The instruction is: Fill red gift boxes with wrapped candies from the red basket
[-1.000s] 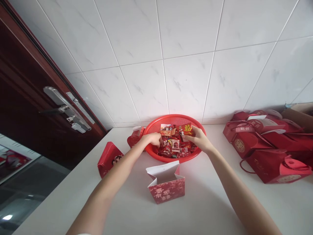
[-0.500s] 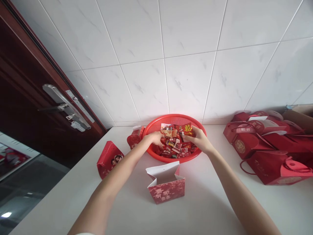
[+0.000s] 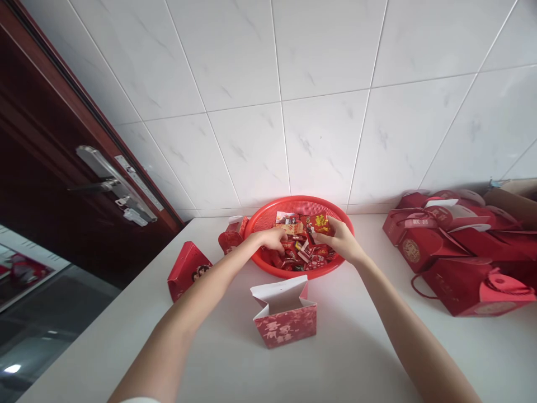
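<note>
- Reaching into the basket [image 3: 323, 272] well called for a low, light touch: the left hand [image 3: 273, 239] needed to part the loose sweets [image 3: 308, 252] with its fingertips rather than push down on them.
- The packet [image 3: 319, 224] was best pinched near its edge, as the right hand [image 3: 344, 240] had it, so that its printed face did not crease and the sweets beside it lay free.
- Both wrists did best above the rim, since leaning on it might have tipped or slid the basket.
- The open box [image 3: 289, 327] stood upright on the surface [image 3: 335, 358], just in front of the basket, mouth up; the forearms needed to pass either side of it without knocking it.
- The left arm came in from the lower left, over part of the left box [image 3: 184, 274], its hand palm down and fingers bent among the sweets; whether they grasped one, one could not tell.
- The right arm slanted in from the lower right, its hand over the basket's right side, thumb nearer the body and fingers closed on the packet.
- The sweets lay inside the basket, heaped between and below the hands.
</note>
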`<action>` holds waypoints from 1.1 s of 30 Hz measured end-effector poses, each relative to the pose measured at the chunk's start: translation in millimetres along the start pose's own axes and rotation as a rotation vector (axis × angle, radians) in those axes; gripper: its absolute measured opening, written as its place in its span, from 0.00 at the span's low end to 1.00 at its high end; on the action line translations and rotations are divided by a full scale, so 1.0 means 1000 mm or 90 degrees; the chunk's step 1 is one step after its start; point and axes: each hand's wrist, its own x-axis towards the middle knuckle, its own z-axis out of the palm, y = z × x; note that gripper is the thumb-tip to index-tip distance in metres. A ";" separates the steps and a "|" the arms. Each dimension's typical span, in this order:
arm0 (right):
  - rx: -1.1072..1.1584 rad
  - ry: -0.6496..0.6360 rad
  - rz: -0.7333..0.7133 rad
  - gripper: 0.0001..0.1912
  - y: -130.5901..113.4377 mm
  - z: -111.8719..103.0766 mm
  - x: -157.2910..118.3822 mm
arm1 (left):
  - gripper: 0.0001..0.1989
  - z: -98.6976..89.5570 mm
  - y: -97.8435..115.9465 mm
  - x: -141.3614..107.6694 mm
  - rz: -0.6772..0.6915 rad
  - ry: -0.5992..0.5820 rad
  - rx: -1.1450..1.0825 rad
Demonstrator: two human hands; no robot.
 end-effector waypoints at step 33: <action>0.173 0.058 0.003 0.25 -0.004 0.002 0.000 | 0.24 -0.005 0.035 -0.010 0.245 0.168 -0.503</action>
